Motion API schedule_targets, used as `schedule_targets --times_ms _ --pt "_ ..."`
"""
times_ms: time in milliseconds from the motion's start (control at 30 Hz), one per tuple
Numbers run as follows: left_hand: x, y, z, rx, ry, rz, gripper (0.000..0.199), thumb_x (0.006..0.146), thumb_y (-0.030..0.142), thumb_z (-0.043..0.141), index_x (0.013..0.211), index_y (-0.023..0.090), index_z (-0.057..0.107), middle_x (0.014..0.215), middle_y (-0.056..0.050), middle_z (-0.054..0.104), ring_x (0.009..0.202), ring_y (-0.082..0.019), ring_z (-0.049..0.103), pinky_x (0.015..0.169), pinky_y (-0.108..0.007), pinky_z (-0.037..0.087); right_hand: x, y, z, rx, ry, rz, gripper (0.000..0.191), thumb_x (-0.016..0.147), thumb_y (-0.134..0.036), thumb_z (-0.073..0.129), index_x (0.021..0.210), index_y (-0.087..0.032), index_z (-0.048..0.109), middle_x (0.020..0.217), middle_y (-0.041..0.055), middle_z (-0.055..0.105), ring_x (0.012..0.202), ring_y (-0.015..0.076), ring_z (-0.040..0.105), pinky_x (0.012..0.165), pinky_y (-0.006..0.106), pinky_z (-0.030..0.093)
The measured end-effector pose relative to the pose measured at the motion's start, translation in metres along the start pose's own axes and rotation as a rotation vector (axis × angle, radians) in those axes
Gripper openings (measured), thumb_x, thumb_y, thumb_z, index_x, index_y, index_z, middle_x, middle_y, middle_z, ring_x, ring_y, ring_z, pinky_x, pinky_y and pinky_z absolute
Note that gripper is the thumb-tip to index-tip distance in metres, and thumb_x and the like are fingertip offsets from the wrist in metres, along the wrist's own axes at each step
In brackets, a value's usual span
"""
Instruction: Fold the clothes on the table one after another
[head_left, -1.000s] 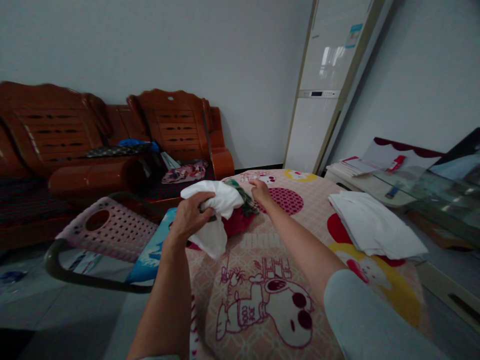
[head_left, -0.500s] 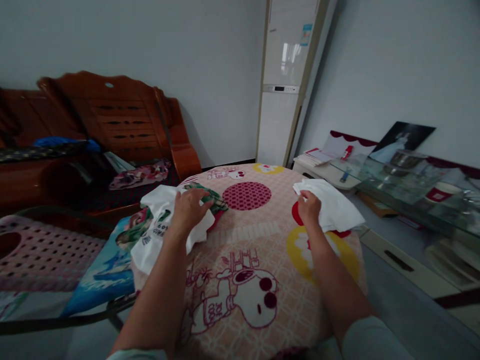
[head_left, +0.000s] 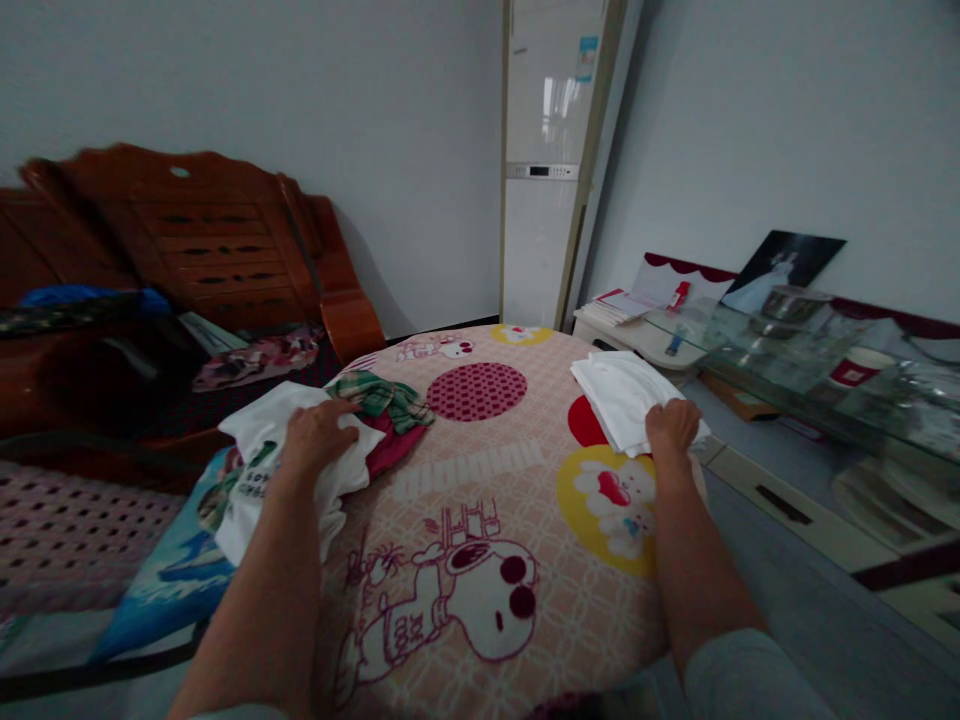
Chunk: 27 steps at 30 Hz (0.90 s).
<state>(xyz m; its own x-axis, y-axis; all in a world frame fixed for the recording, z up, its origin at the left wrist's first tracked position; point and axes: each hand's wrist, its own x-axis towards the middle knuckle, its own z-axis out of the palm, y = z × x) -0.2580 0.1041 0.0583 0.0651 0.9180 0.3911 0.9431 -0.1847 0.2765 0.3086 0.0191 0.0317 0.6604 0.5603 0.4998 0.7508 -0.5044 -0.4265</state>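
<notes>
A round table (head_left: 480, 480) has a pink patterned cover with cartoon prints. On its left side lies a crumpled white shirt (head_left: 259, 430) with dark lettering, beside a green plaid and red cloth (head_left: 390, 400). My left hand (head_left: 319, 437) is on the white shirt, fingers curled; whether it pinches the fabric is unclear. At the right edge rests a folded white cloth (head_left: 619, 395). My right hand (head_left: 673, 425) is closed on the near right corner of that cloth.
Wooden seats (head_left: 217, 240) stand at the left, with a pink woven chair (head_left: 75, 530) nearer. A tall white cabinet unit (head_left: 540, 240) stands behind the table. On the right, a glass-topped stand (head_left: 787, 375) holds a bowl (head_left: 795, 303) and a red-and-white cup (head_left: 859, 372).
My right hand has moved from the left edge of the folded white cloth to its near right corner. My left hand has shifted left with the white shirt, showing more of the plaid cloth.
</notes>
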Motion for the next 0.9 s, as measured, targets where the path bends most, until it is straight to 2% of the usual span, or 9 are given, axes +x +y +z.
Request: schedule_targets --times_ms 67,200,300,367,467,567,700,800,900 --pt "0.0 0.022 0.0 -0.031 0.047 0.039 0.032 0.072 0.022 0.058 0.101 0.019 0.072 0.121 -0.018 0.069 0.116 -0.039 0.063 0.106 -0.064 0.038 0.002 0.003 0.0 0.022 0.006 0.002 0.032 0.08 -0.013 0.047 0.092 0.003 0.072 0.101 0.0329 0.064 0.104 0.0409 0.059 0.089 0.056 0.047" --pt "-0.001 0.078 0.009 -0.155 0.057 0.124 0.032 0.08 0.029 0.053 0.104 0.018 0.072 0.125 -0.013 0.068 0.12 -0.03 0.061 0.108 -0.045 0.044 0.008 0.011 -0.001 -0.006 -0.057 0.055 0.029 0.081 -0.017 0.049 0.091 -0.002 0.073 0.097 0.0305 0.065 0.103 0.0421 0.062 0.084 0.058 0.049" --pt "-0.007 0.111 0.029 -0.258 0.053 0.189 0.034 0.083 0.026 0.052 0.11 0.017 0.071 0.124 -0.013 0.068 0.119 -0.027 0.062 0.108 -0.043 0.044 0.015 0.006 -0.01 -0.024 -0.084 0.12 0.029 0.083 -0.018 0.048 0.091 -0.006 0.073 0.092 0.027 0.067 0.098 0.0413 0.065 0.083 0.057 0.049" --pt "-0.013 0.123 0.047 -0.352 0.004 0.203 0.035 0.082 0.022 0.052 0.112 0.017 0.07 0.119 -0.011 0.071 0.114 -0.026 0.065 0.104 -0.041 0.048 0.015 -0.012 -0.021 0.035 -0.022 0.101 0.03 0.084 -0.018 0.045 0.092 -0.008 0.072 0.096 0.0253 0.068 0.099 0.0383 0.064 0.086 0.053 0.048" --pt "-0.022 0.128 0.065 -0.483 -0.097 0.239 0.038 0.08 0.02 0.053 0.113 0.018 0.07 0.116 -0.01 0.072 0.11 -0.025 0.066 0.1 -0.041 0.051 -0.001 -0.062 -0.04 0.297 0.076 -0.134 0.028 0.085 -0.022 0.044 0.091 -0.012 0.069 0.097 0.0194 0.069 0.097 0.0306 0.063 0.089 0.043 0.048" --pt "-0.026 0.127 0.068 -0.67 -0.116 0.222 0.041 0.084 0.029 0.054 0.122 0.018 0.066 0.121 -0.011 0.07 0.107 -0.025 0.068 0.095 -0.04 0.055 -0.029 -0.118 -0.051 0.706 -0.115 -0.406 0.026 0.088 -0.037 0.049 0.087 -0.018 0.067 0.08 0.0068 0.067 0.078 0.0214 0.059 0.074 0.031 0.049" --pt "-0.03 0.126 0.062 -0.872 -0.075 0.161 0.056 0.085 0.04 0.06 0.136 0.017 0.055 0.128 -0.014 0.065 0.106 -0.025 0.068 0.089 -0.038 0.058 -0.06 -0.163 -0.042 1.079 -0.317 -0.308 0.027 0.085 -0.043 0.053 0.086 -0.019 0.065 0.066 -0.0001 0.058 0.06 0.0159 0.051 0.056 0.025 0.041" --pt "-0.033 0.124 0.066 -0.899 -0.081 0.143 0.063 0.082 0.039 0.065 0.139 0.015 0.051 0.132 -0.017 0.061 0.105 -0.025 0.068 0.083 -0.036 0.06 -0.078 -0.174 -0.03 1.209 -0.511 -0.213 0.023 0.08 -0.041 0.057 0.081 -0.019 0.063 0.063 -0.0013 0.056 0.057 0.0141 0.048 0.053 0.024 0.039" --pt "-0.035 0.125 0.072 -0.79 -0.058 0.184 0.064 0.079 0.033 0.068 0.139 0.018 0.052 0.136 -0.016 0.057 0.098 -0.023 0.067 0.076 -0.034 0.06 -0.098 -0.18 -0.031 1.34 -0.673 -0.181 0.023 0.077 -0.041 0.062 0.082 -0.018 0.064 0.066 -0.0011 0.058 0.058 0.0129 0.048 0.053 0.023 0.038"
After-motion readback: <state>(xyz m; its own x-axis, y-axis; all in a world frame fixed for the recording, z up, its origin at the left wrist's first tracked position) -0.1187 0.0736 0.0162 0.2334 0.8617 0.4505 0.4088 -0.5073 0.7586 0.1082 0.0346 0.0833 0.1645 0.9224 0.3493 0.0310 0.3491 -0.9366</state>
